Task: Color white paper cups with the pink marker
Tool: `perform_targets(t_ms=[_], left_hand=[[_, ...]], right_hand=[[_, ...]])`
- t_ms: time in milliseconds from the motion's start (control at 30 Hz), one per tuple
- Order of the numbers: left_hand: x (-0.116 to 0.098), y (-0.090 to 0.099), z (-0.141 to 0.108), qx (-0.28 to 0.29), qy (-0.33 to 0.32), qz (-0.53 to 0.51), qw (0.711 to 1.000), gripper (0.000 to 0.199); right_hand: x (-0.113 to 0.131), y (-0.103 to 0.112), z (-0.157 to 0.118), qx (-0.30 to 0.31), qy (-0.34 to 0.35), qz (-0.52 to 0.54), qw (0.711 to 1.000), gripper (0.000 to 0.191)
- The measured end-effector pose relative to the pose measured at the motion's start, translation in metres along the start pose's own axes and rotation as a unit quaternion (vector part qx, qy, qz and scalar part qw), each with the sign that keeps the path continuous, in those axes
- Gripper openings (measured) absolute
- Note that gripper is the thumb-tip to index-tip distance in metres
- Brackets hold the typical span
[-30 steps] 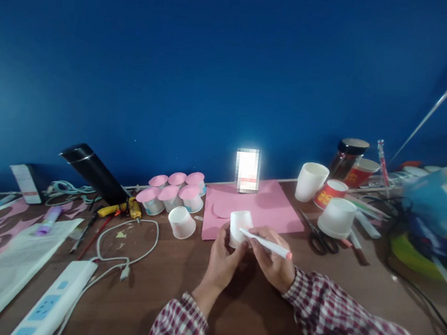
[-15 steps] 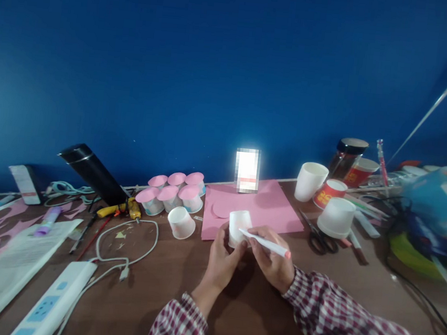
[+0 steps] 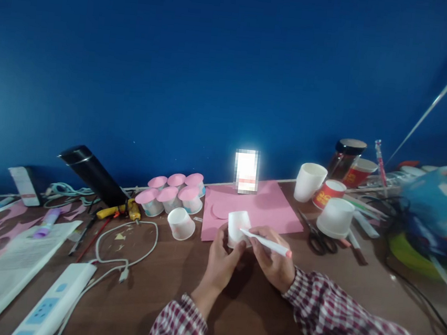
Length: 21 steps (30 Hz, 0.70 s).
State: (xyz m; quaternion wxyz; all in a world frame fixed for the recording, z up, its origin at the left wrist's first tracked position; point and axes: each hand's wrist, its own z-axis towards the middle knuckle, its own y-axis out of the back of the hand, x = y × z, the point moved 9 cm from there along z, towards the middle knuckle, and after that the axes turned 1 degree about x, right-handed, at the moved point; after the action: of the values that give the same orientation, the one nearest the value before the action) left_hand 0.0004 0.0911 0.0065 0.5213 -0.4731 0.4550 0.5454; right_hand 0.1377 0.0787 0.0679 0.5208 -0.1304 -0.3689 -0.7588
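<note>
My left hand [image 3: 225, 260] is closed around a small white paper cup [image 3: 237, 224], held tilted above the table's front part. In my right hand [image 3: 272, 261] is a white marker pen [image 3: 269, 244] with a pinkish-orange end. Its tip meets the cup's side, where a faint pink mark shows. Behind the cup lies a pink paper sheet [image 3: 275, 209] with a round pink piece [image 3: 223, 210] on it. To the left stands another white paper cup [image 3: 181, 223], beside several cups topped with pink paper discs [image 3: 169, 194].
Scissors [image 3: 321, 243], a white cup [image 3: 335, 218] and a red cup [image 3: 329, 194] stand or lie at the right. At the left are a black flask [image 3: 92, 173], a white cable [image 3: 157, 240], a power strip [image 3: 50, 301] and papers [image 3: 12, 268]. A bright screen [image 3: 246, 171] stands behind.
The cup in my left hand has turned very slightly, and a pink mark shows by the marker tip. Both hands stay in nearly the same place.
</note>
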Motion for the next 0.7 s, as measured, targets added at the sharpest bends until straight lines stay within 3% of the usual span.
perform_targets(t_ms=[267, 433, 567, 700], left_hand=[[0.004, 0.003, 0.0, -0.012, 0.011, -0.004, 1.0, 0.047], [0.005, 0.003, -0.001, -0.016, 0.017, -0.036, 0.999, 0.049], [0.015, 0.005, -0.002, -0.028, 0.045, -0.112, 0.992, 0.05], [0.024, 0.004, -0.001, -0.029, 0.056, -0.199, 0.978, 0.052]], right_hand=[[-0.006, 0.001, 0.0, -0.002, -0.028, 0.014, 1.0, 0.011], [-0.019, 0.004, -0.004, -0.041, -0.078, 0.105, 0.991, 0.014], [-0.029, 0.007, -0.005, -0.079, -0.095, 0.13, 0.984, 0.019], [-0.034, -0.002, -0.004, -0.048, -0.1, 0.13, 0.985, 0.02]])
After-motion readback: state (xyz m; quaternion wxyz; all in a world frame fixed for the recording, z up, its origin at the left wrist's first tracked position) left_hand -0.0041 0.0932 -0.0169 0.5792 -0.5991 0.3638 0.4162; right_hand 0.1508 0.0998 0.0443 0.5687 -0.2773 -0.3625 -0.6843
